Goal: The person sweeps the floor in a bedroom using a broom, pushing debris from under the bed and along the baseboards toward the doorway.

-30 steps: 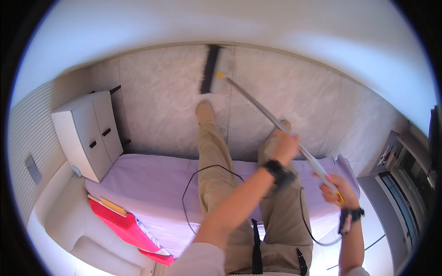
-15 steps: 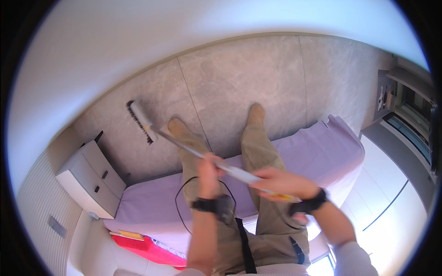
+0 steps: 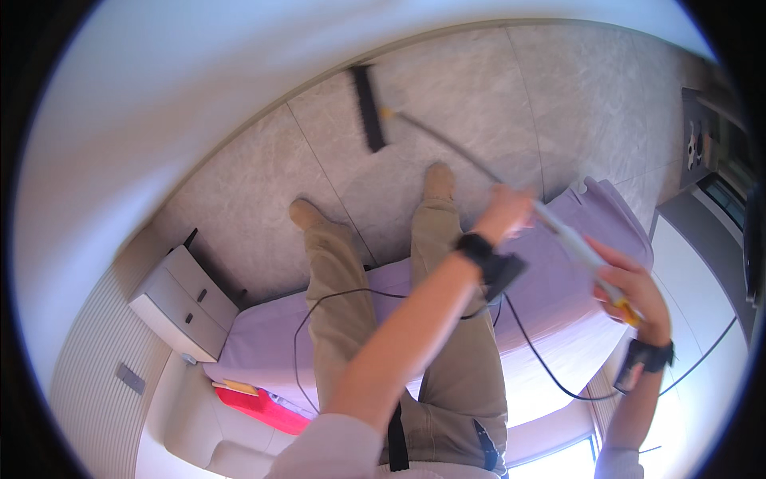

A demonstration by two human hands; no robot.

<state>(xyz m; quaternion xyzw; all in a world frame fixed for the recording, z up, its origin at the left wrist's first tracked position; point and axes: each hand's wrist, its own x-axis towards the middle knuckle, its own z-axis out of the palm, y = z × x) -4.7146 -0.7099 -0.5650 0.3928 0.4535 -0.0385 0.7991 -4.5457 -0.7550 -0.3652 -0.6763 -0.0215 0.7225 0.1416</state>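
A long-handled floor brush (image 3: 576, 246) slants across the view, its dark bristled head (image 3: 368, 112) out over the grey tiles near the wall. My left hand (image 3: 506, 214) is closed round the middle of the pole, slightly blurred. Farther back, by the yellow end of the handle, my right hand (image 3: 636, 292) wraps round the pale grip. Both wrists wear black straps, and a black cable (image 3: 536, 351) hangs between them. Whether the bristles touch the floor I cannot tell.
Behind my legs a bed with a purple cover (image 3: 550, 263) runs across. At left stands a pale nightstand (image 3: 185, 307). The white wall (image 3: 199, 88) curves along the far side. A dark cabinet (image 3: 722, 239) is at the right, and red cloth (image 3: 263, 407) lies lower left.
The brush head has swung from the left, off the floor near the nightstand, to the far middle by the wall. Both hands have moved right with the pole, still gripping it.
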